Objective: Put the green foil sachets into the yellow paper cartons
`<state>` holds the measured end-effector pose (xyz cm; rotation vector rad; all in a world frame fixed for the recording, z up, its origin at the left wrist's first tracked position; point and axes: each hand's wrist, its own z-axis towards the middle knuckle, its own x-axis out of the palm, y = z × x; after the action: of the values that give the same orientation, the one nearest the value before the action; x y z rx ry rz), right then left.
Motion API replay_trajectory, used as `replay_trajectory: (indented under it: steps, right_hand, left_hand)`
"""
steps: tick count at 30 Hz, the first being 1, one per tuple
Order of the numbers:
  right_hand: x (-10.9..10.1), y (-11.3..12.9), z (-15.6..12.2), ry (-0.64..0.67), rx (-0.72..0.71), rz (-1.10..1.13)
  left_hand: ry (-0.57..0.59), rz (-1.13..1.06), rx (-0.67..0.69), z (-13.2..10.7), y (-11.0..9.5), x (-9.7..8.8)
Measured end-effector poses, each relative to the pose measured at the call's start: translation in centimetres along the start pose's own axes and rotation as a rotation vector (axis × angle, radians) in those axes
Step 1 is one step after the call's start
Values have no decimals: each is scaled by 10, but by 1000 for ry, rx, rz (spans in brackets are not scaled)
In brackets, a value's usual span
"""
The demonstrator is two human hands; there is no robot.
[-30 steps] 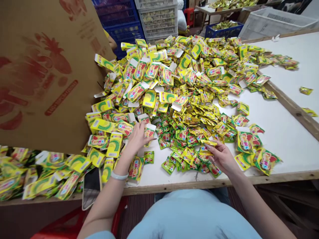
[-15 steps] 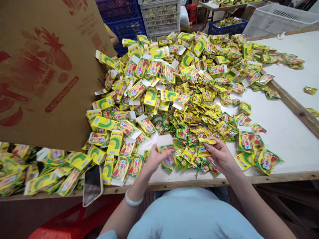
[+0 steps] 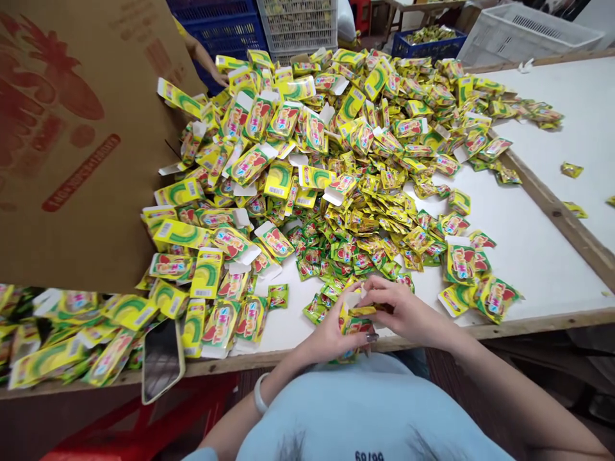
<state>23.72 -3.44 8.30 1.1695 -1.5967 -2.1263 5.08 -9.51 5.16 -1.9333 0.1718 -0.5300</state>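
Near the table's front edge, my left hand (image 3: 327, 336) is wrapped round a small yellow and green candy box (image 3: 350, 324) with its white flap up. My right hand (image 3: 403, 310) pinches yellow candy packets (image 3: 364, 311) at the box's open top; the fingers partly hide how far in they are. Just beyond both hands spreads a heap of loose yellow and green candy packets (image 3: 369, 221). Many candy boxes (image 3: 250, 163), some with flaps open, lie piled to the left and behind.
A large brown carton (image 3: 81, 173) stands at the left. A phone (image 3: 162, 358) overhangs the table edge. A wooden strip (image 3: 552, 205) crosses the white table (image 3: 514, 224) at right. Behind are blue crates (image 3: 216, 35), white crates (image 3: 298, 25) and another person's arm (image 3: 206, 61).
My left hand has brought the box right and toward me. My right hand has moved the packets leftward to the box's opening. The view has shifted slightly.
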Motion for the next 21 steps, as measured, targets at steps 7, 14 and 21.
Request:
replay_trajectory:
  steps: [7, 14, 21]
  right_hand:
    - [-26, 12, -4, 176, 47, -37]
    - [0, -9, -28, 88, -4, 85]
    - [-22, -13, -61, -247, 74, -19]
  left_hand:
    - [-8, 180, 42, 2, 13, 1]
    - [118, 313, -10, -2, 2, 4]
    - [98, 483, 152, 23, -2, 4]
